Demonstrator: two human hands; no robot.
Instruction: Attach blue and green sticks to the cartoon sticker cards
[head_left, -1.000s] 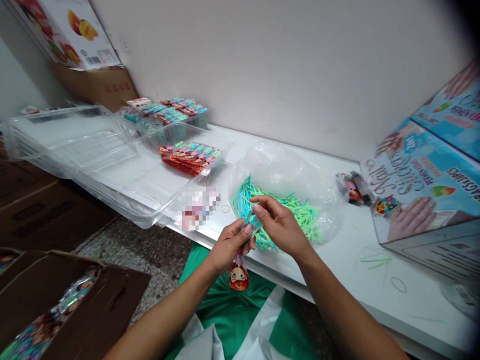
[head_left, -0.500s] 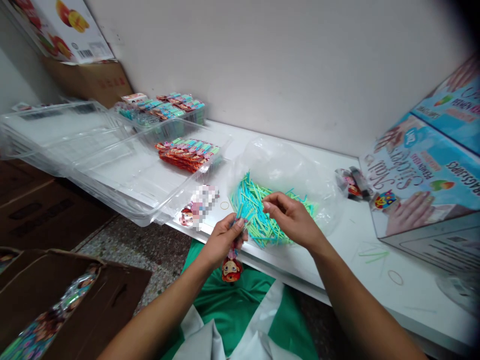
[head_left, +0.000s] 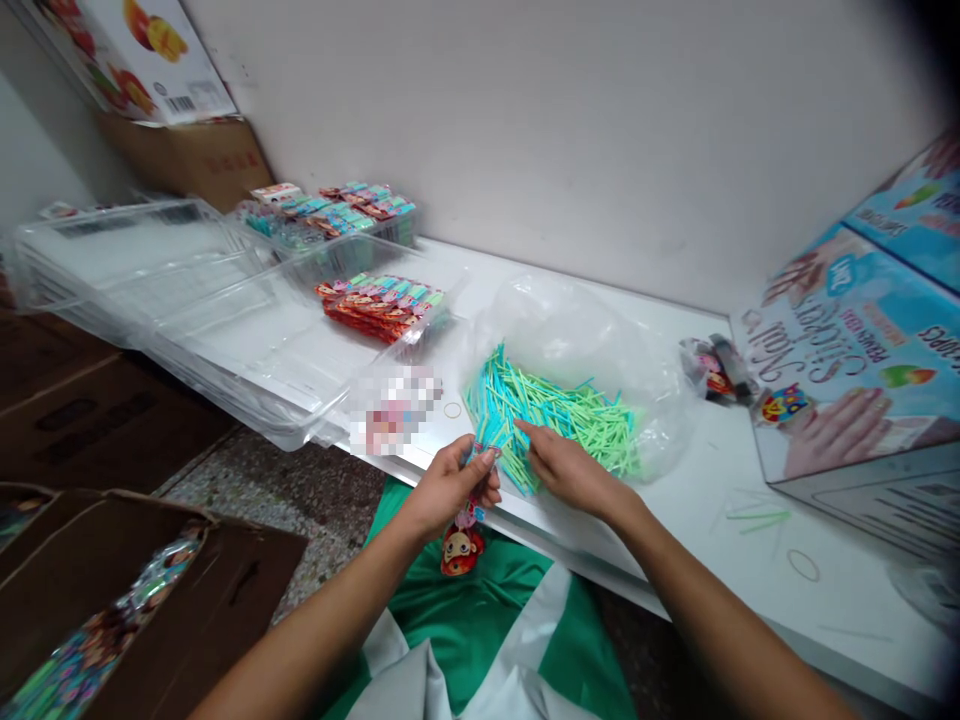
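Note:
My left hand (head_left: 454, 485) is closed round a small doll-shaped packet (head_left: 463, 548), its red-haired head hanging down below the fingers over my lap. Thin blue and green sticks show at the top of that grip. A clear plastic bag (head_left: 555, 310) lies on the white table (head_left: 675, 520) with a heap of blue and green sticks (head_left: 555, 410) spilling toward me. Over the near part of this heap is my right hand (head_left: 566, 465), its index finger stretched toward the sticks; its other fingers are partly hidden, and nothing is visibly held.
Clear trays (head_left: 285, 420) stand at the left, one with stacked red doll packets (head_left: 382, 305). Behind is a filled container (head_left: 337, 215). A blue printed box (head_left: 862, 370) stands right, near a rubber band (head_left: 803, 565). An open carton (head_left: 247, 590) sits lower left.
My right hand has moved down and slightly left onto the near side of the sticks, its fingers now pointing at them. My left hand keeps its packet.

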